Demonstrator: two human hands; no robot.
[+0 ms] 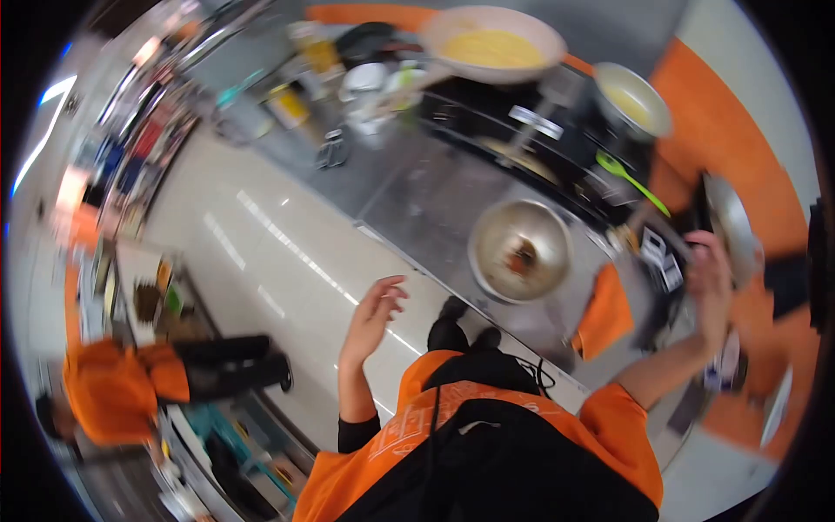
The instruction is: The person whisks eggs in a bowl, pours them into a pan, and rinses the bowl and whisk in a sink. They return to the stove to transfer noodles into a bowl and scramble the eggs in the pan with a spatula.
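Observation:
My left hand is raised over the floor in front of the counter, fingers loosely bent and apart, with nothing in it. My right hand reaches over the right end of the counter, beside a black-and-white item and near a metal pan by the orange wall. Motion blur hides whether its fingers hold anything. Between my hands, a steel bowl with dark reddish-brown residue stands on the steel counter. An orange cloth lies at its right.
A large pan with yellow contents and a smaller pot are on the stove, near a green utensil. Bottles and containers crowd the counter's far left. Another person in orange stands at a counter on the left.

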